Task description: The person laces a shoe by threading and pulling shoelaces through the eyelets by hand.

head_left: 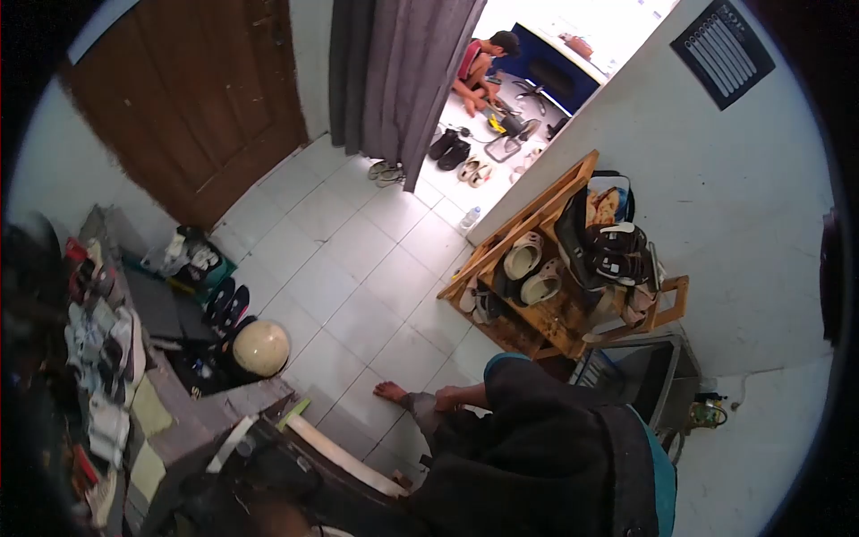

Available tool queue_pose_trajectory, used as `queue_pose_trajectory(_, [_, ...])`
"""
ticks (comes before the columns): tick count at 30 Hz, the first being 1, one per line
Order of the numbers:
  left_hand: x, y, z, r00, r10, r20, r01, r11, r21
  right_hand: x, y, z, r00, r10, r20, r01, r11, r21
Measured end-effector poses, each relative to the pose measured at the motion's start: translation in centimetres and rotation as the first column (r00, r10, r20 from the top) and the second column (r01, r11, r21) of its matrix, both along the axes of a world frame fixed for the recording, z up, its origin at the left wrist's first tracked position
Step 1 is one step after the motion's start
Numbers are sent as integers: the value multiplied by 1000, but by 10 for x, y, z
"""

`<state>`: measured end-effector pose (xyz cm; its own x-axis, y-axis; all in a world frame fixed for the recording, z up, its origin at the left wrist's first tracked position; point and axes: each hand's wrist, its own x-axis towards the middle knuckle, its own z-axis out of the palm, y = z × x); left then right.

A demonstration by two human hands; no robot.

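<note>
My right hand [450,398] reaches out of a dark sleeve [528,385] with a teal edge. Its fingers are closed on a grey trouser leg [422,410], just above a bare foot [390,391] on the tiles. How the fingers grip the cloth is too small to make out fully. I cannot find my left hand. Below, a dark jacket [537,456] fills much of the view.
A wooden rack [564,331] with shoes and clogs stands right, beside a grey basin [658,367]. Left are a cream helmet [261,347] and a shoe-laden ledge [224,407]. Beyond a grey curtain [385,80], another person [474,72] squats near a fan [514,125].
</note>
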<state>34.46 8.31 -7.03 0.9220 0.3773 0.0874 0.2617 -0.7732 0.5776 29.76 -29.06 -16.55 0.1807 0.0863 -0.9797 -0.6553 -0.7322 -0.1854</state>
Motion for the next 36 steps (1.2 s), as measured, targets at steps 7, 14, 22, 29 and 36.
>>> queue_pose_trajectory(7, [-233, 63, 16, 951, 306, 46, -307, 952, 9, -13, 55, 21, 819, 354, 452, -365, 929, -65])
queue_pose_trajectory(14, [-602, -41, 37, 537, 827, 163, -821, 557, -123, -84, 147, 72, 206, 617, 759, -886, 448, -123])
queue_pose_trajectory(22, [-601, -77, 45, 185, 957, 224, -887, 261, -382, -200, 322, 180, 275, 455, 847, -909, -163, 383])
queue_pose_trajectory(29, [-586, -63, 37, 150, 958, 245, -970, 191, -153, -348, 364, 215, 41, 264, 964, -935, -331, 131])
queue_pose_trajectory(36, [-559, -63, 30, 139, 962, 234, -981, 166, -98, -391, 381, 206, -304, 186, 934, -885, -418, -205])
